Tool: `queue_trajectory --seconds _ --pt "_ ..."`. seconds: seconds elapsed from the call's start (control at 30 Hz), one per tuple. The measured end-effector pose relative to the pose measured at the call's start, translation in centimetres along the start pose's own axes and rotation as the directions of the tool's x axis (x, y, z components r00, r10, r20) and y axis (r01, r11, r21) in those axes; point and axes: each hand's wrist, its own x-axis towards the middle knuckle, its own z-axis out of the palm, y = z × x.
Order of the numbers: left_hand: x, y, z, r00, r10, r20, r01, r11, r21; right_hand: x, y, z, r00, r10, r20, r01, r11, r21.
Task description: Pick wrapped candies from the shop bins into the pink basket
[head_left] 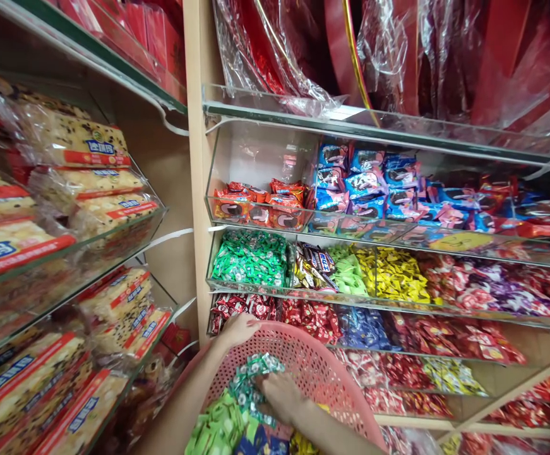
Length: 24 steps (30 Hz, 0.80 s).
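Observation:
A pink perforated plastic basket [345,373] stands before the shelves with wrapped candies inside. My left hand [240,330] is closed on its upper left rim. Inside the basket, my right hand [279,395] reaches into dark green wrapped candies [251,379], its fingertips partly hidden among them; whether it grips any cannot be made out. Light green packets [220,423] lie at the basket's lower left, with blue packets [263,441] beside them and a few yellow ones near the right forearm.
Ahead, a clear shelf bin holds green candies [251,259], with yellow candies [393,275] to its right. Blue packets [367,180] fill the shelf above. Wrapped pastries [99,148] stand on glass shelves at left. A wooden post [199,158] divides the shelving.

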Motion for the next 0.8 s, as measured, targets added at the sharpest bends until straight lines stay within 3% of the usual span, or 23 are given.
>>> queue_trajectory --seconds 0.8 --pt "0.3 -0.2 0.4 1.000 -0.017 0.002 0.017 1.000 0.019 1.1 0.1 2.5 0.994 0.105 0.012 -0.105 0.994 -0.034"
